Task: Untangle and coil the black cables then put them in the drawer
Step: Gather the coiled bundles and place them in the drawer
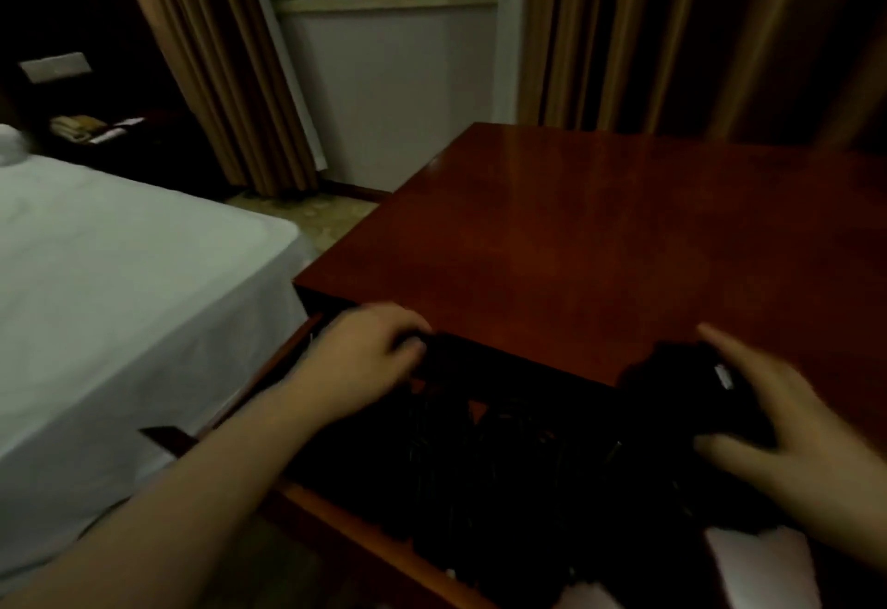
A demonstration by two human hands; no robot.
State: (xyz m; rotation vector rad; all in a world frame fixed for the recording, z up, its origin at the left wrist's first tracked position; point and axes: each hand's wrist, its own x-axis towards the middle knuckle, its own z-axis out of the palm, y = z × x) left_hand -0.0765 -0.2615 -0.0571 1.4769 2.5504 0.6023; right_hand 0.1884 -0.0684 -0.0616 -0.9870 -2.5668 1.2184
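The desk top [600, 243] is glossy, smooth reddish wood. The bed sheet [120, 282] is matt white cloth. The curtains [216, 70] are tan cloth. The black cables [480, 455] look matt.

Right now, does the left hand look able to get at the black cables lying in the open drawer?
Probably yes. The left hand hovers at the drawer's back edge, with the cables just below and nothing covering them. The dim light hides detail.
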